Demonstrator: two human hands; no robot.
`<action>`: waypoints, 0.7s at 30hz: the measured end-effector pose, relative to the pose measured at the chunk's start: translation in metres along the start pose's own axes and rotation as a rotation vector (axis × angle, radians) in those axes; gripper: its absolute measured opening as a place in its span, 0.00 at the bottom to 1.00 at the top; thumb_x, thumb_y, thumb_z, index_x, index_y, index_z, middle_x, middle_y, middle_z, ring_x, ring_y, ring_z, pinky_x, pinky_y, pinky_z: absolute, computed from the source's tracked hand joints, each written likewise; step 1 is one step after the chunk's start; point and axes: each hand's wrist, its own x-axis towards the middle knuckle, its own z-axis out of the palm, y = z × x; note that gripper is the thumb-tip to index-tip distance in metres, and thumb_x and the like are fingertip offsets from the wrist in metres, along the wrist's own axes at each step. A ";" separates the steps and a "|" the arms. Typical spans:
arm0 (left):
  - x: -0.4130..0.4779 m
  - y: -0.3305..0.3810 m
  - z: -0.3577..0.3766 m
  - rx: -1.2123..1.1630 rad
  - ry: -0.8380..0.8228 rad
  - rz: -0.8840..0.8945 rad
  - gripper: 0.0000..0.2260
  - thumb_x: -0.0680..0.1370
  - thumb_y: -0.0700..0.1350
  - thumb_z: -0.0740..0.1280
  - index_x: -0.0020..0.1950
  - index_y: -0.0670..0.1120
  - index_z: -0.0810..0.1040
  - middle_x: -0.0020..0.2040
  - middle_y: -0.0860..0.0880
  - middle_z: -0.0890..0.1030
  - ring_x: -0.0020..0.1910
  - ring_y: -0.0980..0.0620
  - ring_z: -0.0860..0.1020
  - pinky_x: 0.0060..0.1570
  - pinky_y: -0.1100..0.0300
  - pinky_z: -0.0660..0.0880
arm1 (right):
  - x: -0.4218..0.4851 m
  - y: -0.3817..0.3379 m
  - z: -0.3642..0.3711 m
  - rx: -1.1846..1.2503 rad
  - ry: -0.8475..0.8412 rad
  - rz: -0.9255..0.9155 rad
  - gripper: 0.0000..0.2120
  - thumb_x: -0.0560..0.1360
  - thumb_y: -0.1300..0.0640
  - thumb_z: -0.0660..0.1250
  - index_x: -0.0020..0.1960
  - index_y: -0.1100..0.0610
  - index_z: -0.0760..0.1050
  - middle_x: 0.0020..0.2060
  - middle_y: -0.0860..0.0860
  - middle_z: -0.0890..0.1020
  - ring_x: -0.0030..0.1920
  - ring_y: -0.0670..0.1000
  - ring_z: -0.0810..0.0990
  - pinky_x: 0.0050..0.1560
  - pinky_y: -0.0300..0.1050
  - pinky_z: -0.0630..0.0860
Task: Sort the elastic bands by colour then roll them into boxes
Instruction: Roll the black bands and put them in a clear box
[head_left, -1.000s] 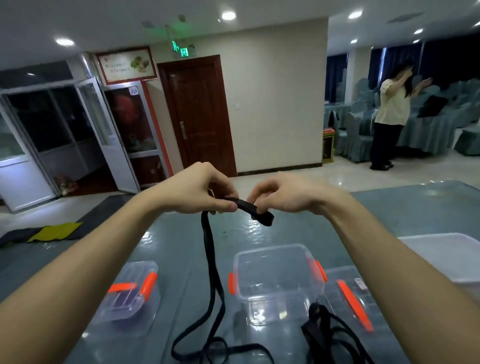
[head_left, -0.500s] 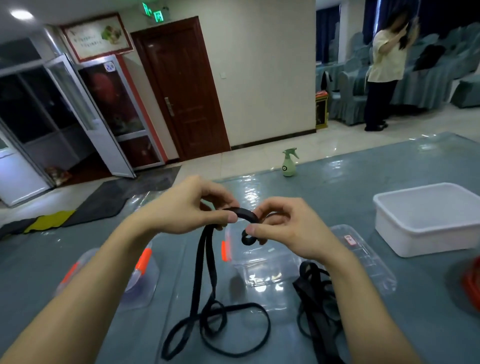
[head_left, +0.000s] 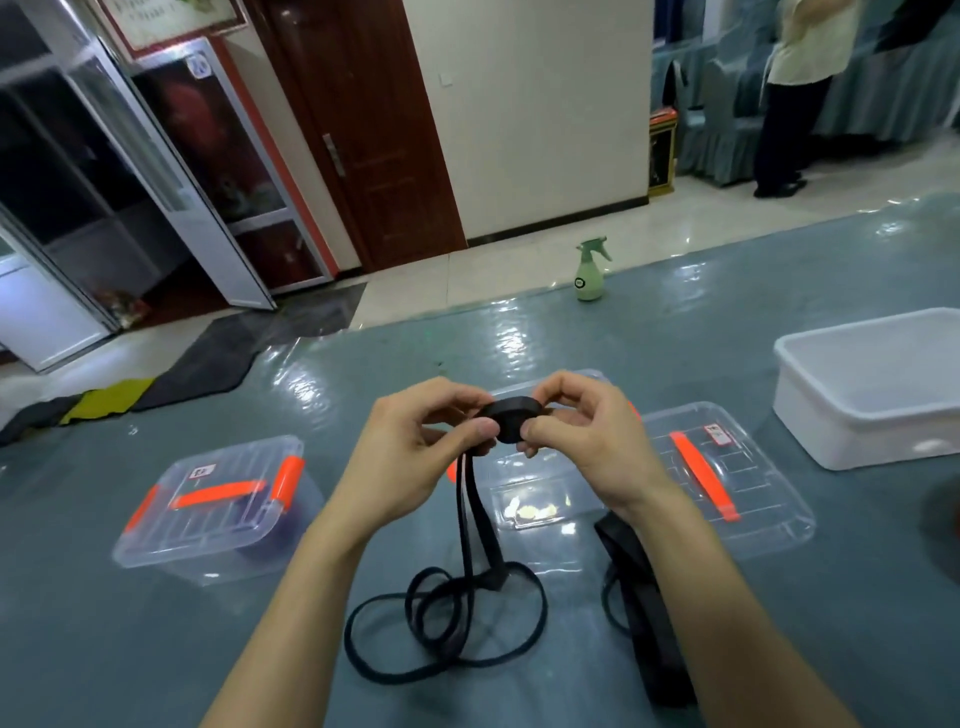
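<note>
- the black band (head_left: 511, 422) is partly wound into a small coil, held in the air just above the near rim of the open clear box (head_left: 540, 512).
- the left hand (head_left: 410, 452) has its grip pinching the band where the free length leaves the coil. the right hand (head_left: 592, 441) has its grip pinching the coil itself, thumb on the near side and fingers curled over the top.
- to roll well, i judge the right hand should turn the coil while the left feeds the strap flat under light tension, so each wrap lands square on the last and no twist gets rolled in.
- a slack pinch would likely let the elastic spring open, so the coil needs firm pressure between turns.
- the coil's wider side runs left to right along the box's front. i cannot tell which way its winding axis points.
- the free length drops from the coil as two strands on the person's side of the box, its long axis running from the coil toward the person. it ends in loose loops (head_left: 447, 623) on the table (head_left: 156, 649).
- those loops overlap, so they may snag when drawn up.
- a black bundle (head_left: 641, 597) lies by the box's near right corner, apart from the loops.
</note>
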 end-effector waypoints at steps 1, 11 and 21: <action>0.003 0.000 -0.001 0.017 0.006 0.014 0.06 0.81 0.40 0.76 0.57 0.44 0.87 0.50 0.48 0.87 0.47 0.46 0.89 0.49 0.44 0.87 | 0.003 0.004 0.004 0.009 0.011 0.003 0.12 0.62 0.56 0.75 0.43 0.57 0.79 0.33 0.57 0.85 0.36 0.55 0.83 0.46 0.48 0.81; 0.009 -0.008 -0.016 -0.139 0.077 -0.027 0.09 0.78 0.44 0.75 0.58 0.47 0.89 0.51 0.44 0.86 0.53 0.42 0.87 0.53 0.47 0.87 | 0.020 0.021 0.037 0.356 0.024 0.027 0.12 0.61 0.57 0.79 0.42 0.55 0.82 0.41 0.60 0.84 0.38 0.56 0.85 0.49 0.48 0.83; 0.004 -0.004 -0.025 -0.207 0.143 -0.040 0.16 0.75 0.39 0.81 0.62 0.52 0.89 0.54 0.48 0.90 0.55 0.48 0.89 0.56 0.54 0.85 | 0.019 0.015 0.051 0.678 -0.009 0.062 0.09 0.70 0.68 0.74 0.49 0.63 0.78 0.45 0.61 0.86 0.46 0.57 0.88 0.53 0.45 0.84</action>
